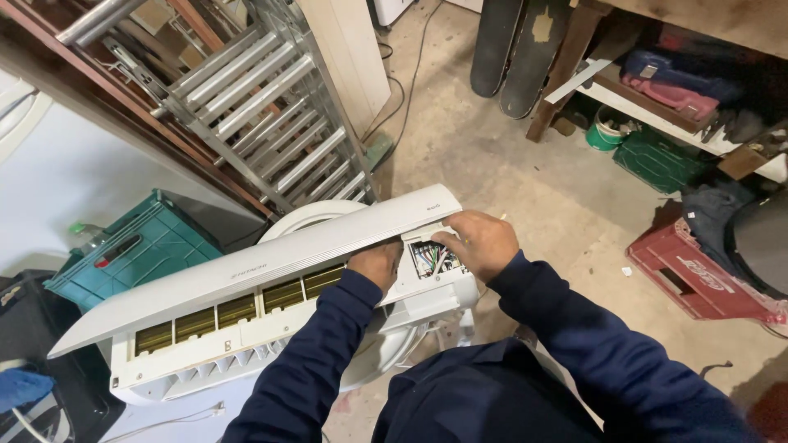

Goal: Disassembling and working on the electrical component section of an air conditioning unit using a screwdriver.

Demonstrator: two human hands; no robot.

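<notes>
A white wall air-conditioner unit [205, 336] lies in front of me with its long front cover [246, 267] tilted up. My left hand [376, 264] presses under the raised cover near its right end and props it. My right hand [478, 242] reaches into the open compartment at the unit's right end, fingers on a bundle of coloured wires [431, 261]. Yellowish fins [238, 310] show through the slots under the cover. Both my arms are in dark blue sleeves.
A metal ladder [263, 107] leans at the top left. A teal plastic crate [135, 250] sits left of the unit. On the concrete floor lies a red crate [698, 275] at the right, with a green bucket [605, 131] and a green crate [661, 160] under a wooden bench.
</notes>
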